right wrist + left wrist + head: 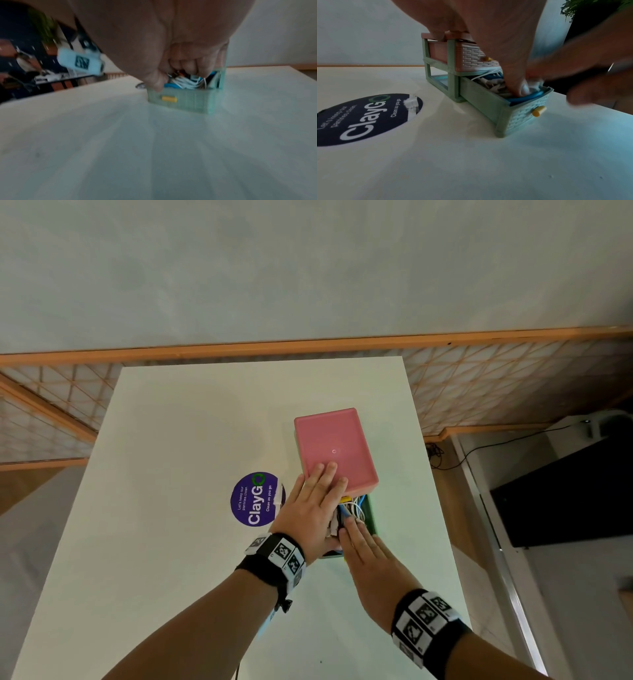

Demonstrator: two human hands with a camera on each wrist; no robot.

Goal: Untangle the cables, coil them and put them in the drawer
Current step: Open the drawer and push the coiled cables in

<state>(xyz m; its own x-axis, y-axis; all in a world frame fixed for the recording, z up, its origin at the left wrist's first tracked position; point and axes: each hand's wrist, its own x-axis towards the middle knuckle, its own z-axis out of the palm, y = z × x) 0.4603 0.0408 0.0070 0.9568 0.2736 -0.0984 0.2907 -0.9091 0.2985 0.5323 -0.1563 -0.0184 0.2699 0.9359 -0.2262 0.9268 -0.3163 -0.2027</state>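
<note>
A small drawer unit with a pink top [337,440] and a green frame stands on the white table [188,422]. Its lower green drawer [372,517] [481,93] [192,100] is pulled out toward me. White and blue cables [354,505] [489,83] [185,82] lie bundled inside it. My left hand [315,498] rests flat on the pink top, and its thumb [515,81] presses down into the cables. My right hand [363,542] [171,47] reaches into the drawer from the near side, fingertips down on the cables. This hand is blurred in both wrist views.
A round purple ClayGo sticker [255,499] [368,117] lies on the table left of the unit. The drawer front carries a yellow knob [538,111] [169,98]. Right of the table, a black cabinet [565,491] stands on the floor. A wall runs behind the table's far edge.
</note>
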